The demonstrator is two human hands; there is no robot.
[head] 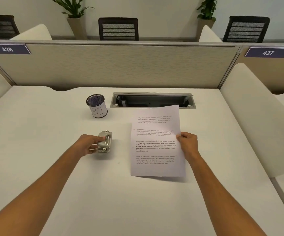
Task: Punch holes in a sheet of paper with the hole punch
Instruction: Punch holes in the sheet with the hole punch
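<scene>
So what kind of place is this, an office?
Most likely an open-plan office: the desk sits behind a fabric partition with numbered plates, 436 and 437, like assigned workstations. Mesh chairs and potted plants stand beyond it.

Office, numbered cubicle partition [114, 65], desk [52, 126]

On the white worktop [52, 167], the left hand [86, 144] grips the grey hole punch [105, 142]. At its three o'clock, the right hand [188, 142] pinches the printed sheet [156, 143] by its right edge. A mesh cup [97, 106] stands at twelve o'clock.
</scene>
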